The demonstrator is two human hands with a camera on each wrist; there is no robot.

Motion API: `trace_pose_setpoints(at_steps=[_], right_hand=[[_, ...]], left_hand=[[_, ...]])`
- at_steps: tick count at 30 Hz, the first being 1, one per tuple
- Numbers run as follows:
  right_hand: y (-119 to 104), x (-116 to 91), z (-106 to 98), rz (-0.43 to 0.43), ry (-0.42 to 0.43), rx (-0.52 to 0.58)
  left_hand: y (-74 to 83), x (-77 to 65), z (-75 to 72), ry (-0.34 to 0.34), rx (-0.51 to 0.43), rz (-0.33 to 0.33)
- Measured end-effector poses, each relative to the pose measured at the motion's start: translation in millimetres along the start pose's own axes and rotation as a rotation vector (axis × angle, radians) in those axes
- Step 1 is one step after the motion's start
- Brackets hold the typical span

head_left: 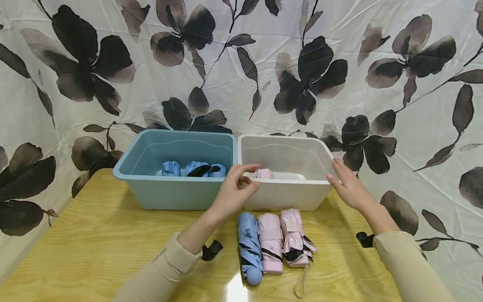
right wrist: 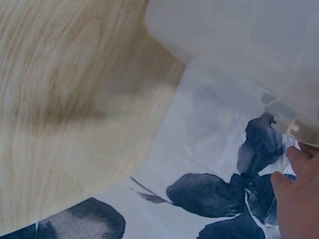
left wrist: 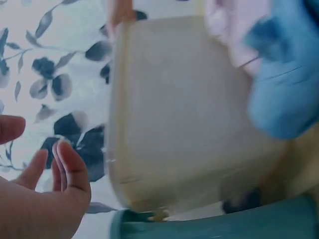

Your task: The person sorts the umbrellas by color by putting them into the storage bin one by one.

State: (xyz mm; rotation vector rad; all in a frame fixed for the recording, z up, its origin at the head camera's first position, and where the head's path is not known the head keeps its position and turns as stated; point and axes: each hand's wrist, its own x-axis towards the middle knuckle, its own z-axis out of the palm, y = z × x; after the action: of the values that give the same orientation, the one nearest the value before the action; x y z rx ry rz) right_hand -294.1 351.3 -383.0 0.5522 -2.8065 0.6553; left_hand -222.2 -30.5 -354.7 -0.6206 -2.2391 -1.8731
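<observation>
My left hand [head_left: 235,191] hovers at the front left corner of the white bin [head_left: 286,195], fingers loosely bent, thumb apart, nothing in its grasp. The left wrist view also shows this hand [left wrist: 55,194] holding nothing. Inside the white bin, a pink folded umbrella [head_left: 265,173] shows partly over the front rim. My right hand [head_left: 349,184] touches that bin's right rim with fairly straight fingers. In front lie a blue folded umbrella [head_left: 249,247], a pink one [head_left: 270,243] and another pink one [head_left: 296,237] with a wrist loop, side by side on the table.
A teal bin [head_left: 173,193] stands against the white bin's left side, with blue folded umbrellas [head_left: 198,169] in it. Both bins sit at the back of the wooden table [head_left: 94,243]. Behind them hangs a floral cloth [head_left: 241,75].
</observation>
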Motion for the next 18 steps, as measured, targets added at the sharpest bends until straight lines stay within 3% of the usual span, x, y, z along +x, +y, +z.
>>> trace_pose_setpoints(at_steps=[6,12,18], right_hand=[[0,1,-4,-0.009,-0.002,0.008],[-2,0,-6,0.002,-0.014,0.008],[-3,-2,-3,0.005,-0.015,0.015]], left_hand=[[-27.1,-33.8,7.0,0.021,0.066,-0.041],[-56.7,-58.3,14.2,-0.071,0.222,-0.179],[-72.7,-67.1,17.9,-0.141,0.349,-0.296]])
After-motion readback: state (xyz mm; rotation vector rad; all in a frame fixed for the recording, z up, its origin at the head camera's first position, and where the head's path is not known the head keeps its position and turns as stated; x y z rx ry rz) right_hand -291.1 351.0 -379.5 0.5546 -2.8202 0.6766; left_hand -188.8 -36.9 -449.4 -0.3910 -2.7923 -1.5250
